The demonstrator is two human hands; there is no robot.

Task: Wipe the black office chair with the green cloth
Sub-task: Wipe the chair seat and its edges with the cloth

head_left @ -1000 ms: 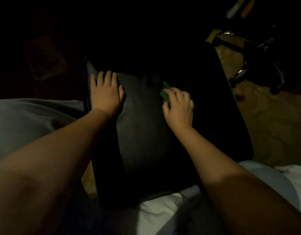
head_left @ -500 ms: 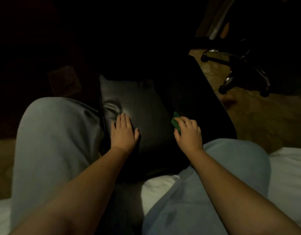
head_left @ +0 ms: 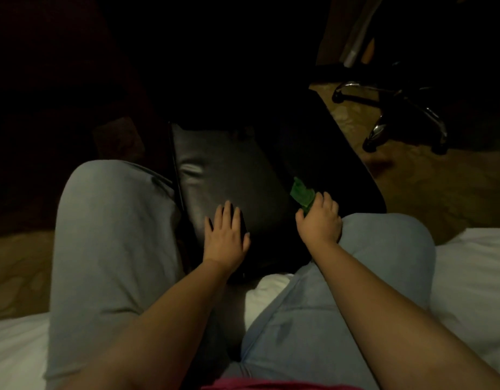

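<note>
The black office chair [head_left: 229, 175] sits between my knees, its padding slick and firm. My left hand [head_left: 226, 235] rests flat on it, fingers straight. At the chair's right side my right hand [head_left: 320, 220] grips the green cloth [head_left: 300, 194]: soft and limp, best wadded, though dimness probably hides part of it.

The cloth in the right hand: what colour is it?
Green. The cloth shows best in the head view, held by the right hand on the black chair.

Glossy leather-look chair pad [head_left: 229, 175], soft cloth [head_left: 300, 194], chrome base [head_left: 383, 128].
</note>
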